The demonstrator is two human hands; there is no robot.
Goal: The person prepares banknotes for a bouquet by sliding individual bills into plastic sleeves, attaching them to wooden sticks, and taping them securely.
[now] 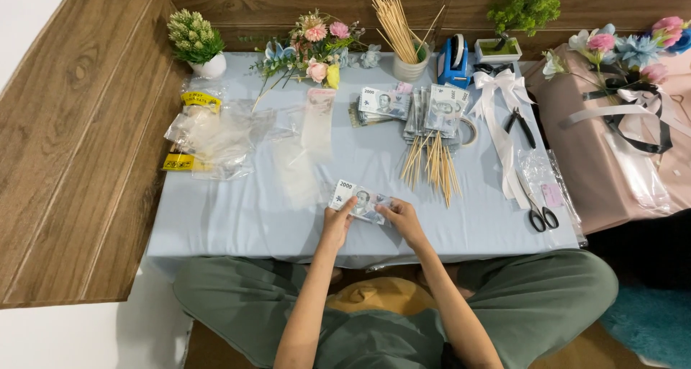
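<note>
A grey banknote (360, 199) lies flat near the front edge of the pale blue table (245, 218). My left hand (338, 221) pinches its lower left side. My right hand (400, 216) holds its right end. Farther back sit a stack of banknotes (385, 104) and notes fixed on wooden skewers (434, 140), fanned toward me. Clear plastic sleeves (306, 142) lie left of centre.
A cup of bamboo skewers (409, 59), artificial flowers (313, 48), a small potted plant (196, 41) and a blue tape dispenser (455, 59) line the back. White ribbon (499, 95), pliers (520, 126) and scissors (538, 212) lie right. A pink wrapped bouquet (619, 124) sits beside the table.
</note>
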